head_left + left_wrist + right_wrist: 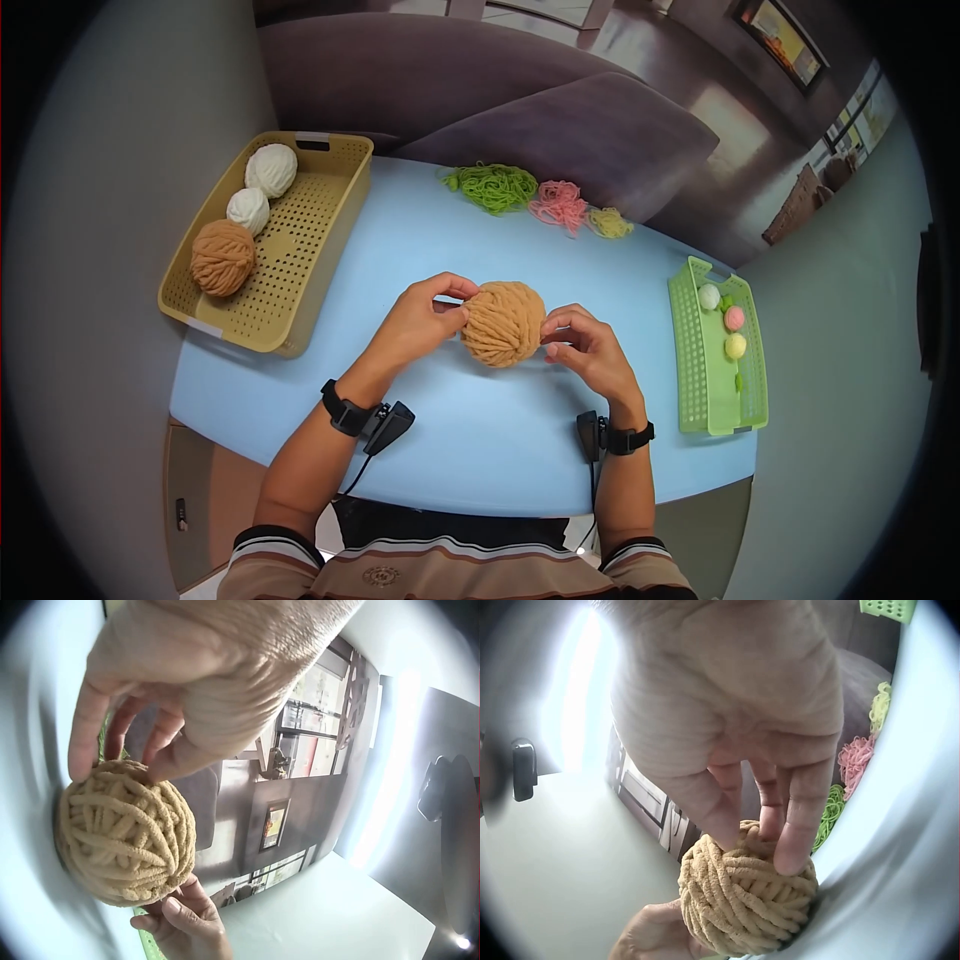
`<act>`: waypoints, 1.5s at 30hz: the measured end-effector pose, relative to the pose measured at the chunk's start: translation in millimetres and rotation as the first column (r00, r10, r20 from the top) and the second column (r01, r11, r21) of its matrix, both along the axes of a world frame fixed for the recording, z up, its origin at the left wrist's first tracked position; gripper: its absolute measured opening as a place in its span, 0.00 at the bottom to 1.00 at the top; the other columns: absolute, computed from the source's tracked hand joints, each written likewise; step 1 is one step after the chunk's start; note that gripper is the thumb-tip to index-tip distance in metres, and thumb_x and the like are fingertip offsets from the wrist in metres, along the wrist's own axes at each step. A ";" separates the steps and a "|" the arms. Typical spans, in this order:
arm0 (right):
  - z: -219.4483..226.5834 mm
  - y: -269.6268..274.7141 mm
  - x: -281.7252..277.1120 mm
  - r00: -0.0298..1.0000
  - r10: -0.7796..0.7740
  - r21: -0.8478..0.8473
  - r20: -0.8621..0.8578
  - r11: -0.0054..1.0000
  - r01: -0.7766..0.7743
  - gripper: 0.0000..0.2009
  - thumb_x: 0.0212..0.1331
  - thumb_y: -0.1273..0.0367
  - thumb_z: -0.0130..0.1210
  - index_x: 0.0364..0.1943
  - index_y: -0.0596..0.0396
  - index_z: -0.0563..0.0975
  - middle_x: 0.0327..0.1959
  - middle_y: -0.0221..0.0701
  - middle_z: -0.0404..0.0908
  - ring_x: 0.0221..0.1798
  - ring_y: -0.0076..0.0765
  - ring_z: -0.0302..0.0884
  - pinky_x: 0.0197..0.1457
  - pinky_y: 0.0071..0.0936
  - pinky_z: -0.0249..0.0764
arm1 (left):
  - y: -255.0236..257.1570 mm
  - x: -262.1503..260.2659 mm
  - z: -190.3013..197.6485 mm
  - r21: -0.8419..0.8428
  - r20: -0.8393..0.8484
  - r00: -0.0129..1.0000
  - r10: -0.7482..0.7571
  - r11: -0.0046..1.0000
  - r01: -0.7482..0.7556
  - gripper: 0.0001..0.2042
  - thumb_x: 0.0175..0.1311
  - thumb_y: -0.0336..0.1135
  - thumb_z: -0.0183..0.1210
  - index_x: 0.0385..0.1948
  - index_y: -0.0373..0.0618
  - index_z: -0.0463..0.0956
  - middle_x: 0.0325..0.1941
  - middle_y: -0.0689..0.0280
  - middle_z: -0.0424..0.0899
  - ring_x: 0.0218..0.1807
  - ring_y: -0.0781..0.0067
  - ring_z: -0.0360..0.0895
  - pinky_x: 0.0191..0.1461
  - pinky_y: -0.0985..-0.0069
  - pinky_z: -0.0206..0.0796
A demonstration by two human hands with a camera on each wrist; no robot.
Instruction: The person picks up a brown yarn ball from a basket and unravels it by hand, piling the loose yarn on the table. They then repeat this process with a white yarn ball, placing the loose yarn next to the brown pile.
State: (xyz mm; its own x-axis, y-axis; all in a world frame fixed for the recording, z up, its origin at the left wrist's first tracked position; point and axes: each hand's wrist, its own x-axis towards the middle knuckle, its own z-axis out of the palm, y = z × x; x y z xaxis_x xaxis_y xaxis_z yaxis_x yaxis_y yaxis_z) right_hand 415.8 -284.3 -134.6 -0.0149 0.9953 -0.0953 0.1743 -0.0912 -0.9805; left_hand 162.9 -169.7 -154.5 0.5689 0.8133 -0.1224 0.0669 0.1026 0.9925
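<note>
A tan ball of chunky yarn (503, 324) is between the two hands over the middle of the blue table. My left hand (415, 318) holds it from the left; in the left wrist view the thumb and fingertips grip one end of the yarn ball (127, 836). On the opposite side, my right hand (592, 352) has its thumb and fingers bent onto the ball. The right wrist view shows those fingertips pressing into the thick strands of the yarn ball (746, 896). The ball's underside is hidden.
A tan basket (335, 215) at the left holds two white yarn balls (271, 171) and a brown one (223, 258). Loose green yarn (492, 188), pink yarn (560, 205) and yellow yarn (610, 223) lie along the back edge. At the right, a green basket (708, 400) contains several small balls.
</note>
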 end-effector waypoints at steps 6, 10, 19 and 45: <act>-3.6 1.6 4.6 0.999 0.041 -0.007 -0.009 0.999 -0.041 0.09 0.62 0.81 0.58 0.45 0.59 0.80 0.48 0.25 0.75 0.46 0.24 0.80 0.47 0.23 0.79 | -3.3 2.6 9.8 -0.104 -0.043 0.999 0.033 0.994 -0.038 0.15 0.67 0.33 0.59 0.53 0.41 0.77 0.53 0.62 0.80 0.48 0.74 0.81 0.46 0.75 0.77; -2.9 1.6 1.8 1.000 0.031 -0.058 -0.002 0.998 -0.031 0.11 0.64 0.78 0.58 0.50 0.59 0.77 0.45 0.27 0.76 0.45 0.25 0.82 0.46 0.24 0.80 | -7.0 3.5 9.7 -0.082 -0.005 0.999 0.033 0.996 -0.033 0.16 0.67 0.35 0.61 0.52 0.40 0.75 0.50 0.63 0.80 0.49 0.74 0.81 0.47 0.74 0.77; 0.2 4.0 -0.6 0.998 0.041 -0.088 0.046 0.995 -0.037 0.21 0.65 0.77 0.56 0.63 0.56 0.70 0.39 0.26 0.75 0.41 0.23 0.83 0.42 0.24 0.81 | -7.0 0.4 1.3 0.044 -0.025 0.997 -0.075 0.996 0.076 0.18 0.63 0.34 0.64 0.52 0.40 0.73 0.53 0.64 0.78 0.53 0.73 0.78 0.54 0.72 0.74; 2.1 0.6 -10.4 0.983 0.097 0.012 -0.158 0.995 -0.096 0.28 0.69 0.78 0.50 0.74 0.57 0.62 0.51 0.35 0.75 0.52 0.29 0.81 0.51 0.27 0.82 | -1.7 6.1 0.9 -0.026 -0.055 0.998 -0.016 1.000 0.014 0.29 0.75 0.51 0.51 0.72 0.45 0.64 0.66 0.57 0.76 0.65 0.65 0.76 0.56 0.66 0.77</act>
State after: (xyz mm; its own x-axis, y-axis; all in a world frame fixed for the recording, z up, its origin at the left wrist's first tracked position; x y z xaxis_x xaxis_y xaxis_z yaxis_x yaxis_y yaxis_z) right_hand 405.4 -283.7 -132.6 -0.1258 0.9889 -0.0797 0.0243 -0.0772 -0.9967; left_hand 169.0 -171.4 -153.6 0.5727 0.8009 -0.1747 0.1229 0.1268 0.9843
